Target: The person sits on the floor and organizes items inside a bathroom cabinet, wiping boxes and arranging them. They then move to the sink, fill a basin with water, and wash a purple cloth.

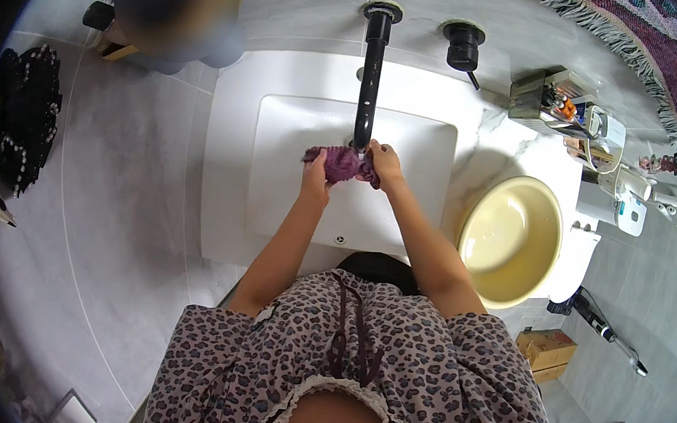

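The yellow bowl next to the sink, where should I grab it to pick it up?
Probably by the rim. The yellow bowl sits open side up on the counter beside the white sink, wide and round, so two hands on opposite edges would suit it. Come from above at the front, since clutter crowds its far side. Both hands now hold a purple cloth.

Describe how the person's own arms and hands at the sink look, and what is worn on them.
Both forearms are bare to above the elbow. The left hand and right hand wear no gloves; no rings or watch are visible. The short sleeves belong to a loose purple-grey spotted garment with white lace trim.
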A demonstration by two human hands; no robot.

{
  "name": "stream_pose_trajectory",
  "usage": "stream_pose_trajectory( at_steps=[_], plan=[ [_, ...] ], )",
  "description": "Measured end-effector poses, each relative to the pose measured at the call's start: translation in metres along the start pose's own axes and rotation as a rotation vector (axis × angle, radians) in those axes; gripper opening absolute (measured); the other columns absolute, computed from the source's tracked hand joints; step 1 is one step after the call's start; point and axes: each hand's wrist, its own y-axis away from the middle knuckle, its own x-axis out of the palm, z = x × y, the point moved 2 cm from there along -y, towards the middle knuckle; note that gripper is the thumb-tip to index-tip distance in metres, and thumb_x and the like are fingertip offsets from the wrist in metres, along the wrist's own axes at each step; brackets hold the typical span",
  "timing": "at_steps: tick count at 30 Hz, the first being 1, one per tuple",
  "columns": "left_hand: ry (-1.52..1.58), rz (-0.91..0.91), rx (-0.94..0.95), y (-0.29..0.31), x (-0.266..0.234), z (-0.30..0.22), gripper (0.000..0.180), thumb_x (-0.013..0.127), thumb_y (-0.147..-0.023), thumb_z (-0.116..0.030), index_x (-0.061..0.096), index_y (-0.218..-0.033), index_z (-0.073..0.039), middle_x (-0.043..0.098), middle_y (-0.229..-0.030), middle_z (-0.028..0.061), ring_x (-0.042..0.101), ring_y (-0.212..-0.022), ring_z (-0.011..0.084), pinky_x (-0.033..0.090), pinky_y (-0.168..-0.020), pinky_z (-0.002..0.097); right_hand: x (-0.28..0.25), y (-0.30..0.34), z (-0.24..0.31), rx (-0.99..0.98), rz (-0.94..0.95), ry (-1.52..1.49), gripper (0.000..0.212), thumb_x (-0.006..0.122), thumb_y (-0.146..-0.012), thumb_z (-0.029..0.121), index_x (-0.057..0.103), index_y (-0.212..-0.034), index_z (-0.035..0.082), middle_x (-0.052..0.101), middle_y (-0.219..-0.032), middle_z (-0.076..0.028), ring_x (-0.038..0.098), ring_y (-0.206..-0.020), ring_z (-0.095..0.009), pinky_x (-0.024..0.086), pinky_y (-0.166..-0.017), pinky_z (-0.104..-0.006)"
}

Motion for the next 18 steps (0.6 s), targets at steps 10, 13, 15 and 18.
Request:
stream_pose_trajectory(
  at_steps=[10, 13, 15, 18],
  plan=[
    [0.336, 0.811, -0.141, -0.028, 0.042, 0.018, 0.049, 0.033, -0.092, -0.046, 0.049, -0.116, -0.006, 0.055, -0.111, 0.0094, 0.054, -0.100, 0.0252, 0.042, -0.090, 0.0509, 0.026, 0.034, 0.019, -0.376, 0.116, -0.021, 0.046, 0.060, -0.064, 0.001, 0.054, -0.109, 0.003, 0.056, -0.098, -0.018, 0.059, -0.079, -0.031, 0.048, -0.076, -0.0343],
    [0.496, 0.858, -0.170, -0.025, 0.058, 0.009, 0.041, 0.040, -0.091, -0.036, 0.051, -0.114, -0.004, 0.056, -0.109, 0.0124, 0.052, -0.104, 0.0281, 0.037, -0.097, 0.0523, 0.020, 0.060, 0.032, -0.696, -0.011, 0.169, 0.046, 0.059, -0.065, 0.002, 0.052, -0.110, 0.003, 0.053, -0.100, -0.021, 0.058, -0.078, -0.035, 0.049, -0.075, -0.0359],
    [0.470, 0.693, -0.139, -0.034, 0.062, 0.005, 0.037, 0.043, -0.091, -0.029, 0.050, -0.115, -0.002, 0.055, -0.111, 0.0166, 0.050, -0.105, 0.0356, 0.032, -0.100, 0.0550, 0.021, 0.082, 0.042, -0.912, -0.081, 0.298, 0.047, 0.059, -0.065, 0.002, 0.051, -0.111, 0.004, 0.051, -0.102, -0.023, 0.057, -0.077, -0.037, 0.049, -0.075, -0.0369],
    [0.518, 0.589, -0.147, -0.037, 0.072, 0.004, 0.039, 0.048, -0.087, -0.031, 0.049, -0.115, -0.004, 0.057, -0.102, 0.0110, 0.055, -0.100, 0.0260, 0.042, -0.094, 0.0449, 0.027, 0.104, 0.048, -0.744, -0.011, 0.299, 0.046, 0.061, -0.069, 0.006, 0.048, -0.113, 0.006, 0.044, -0.104, -0.026, 0.056, -0.081, -0.043, 0.050, -0.073, -0.0406]
  ],
)
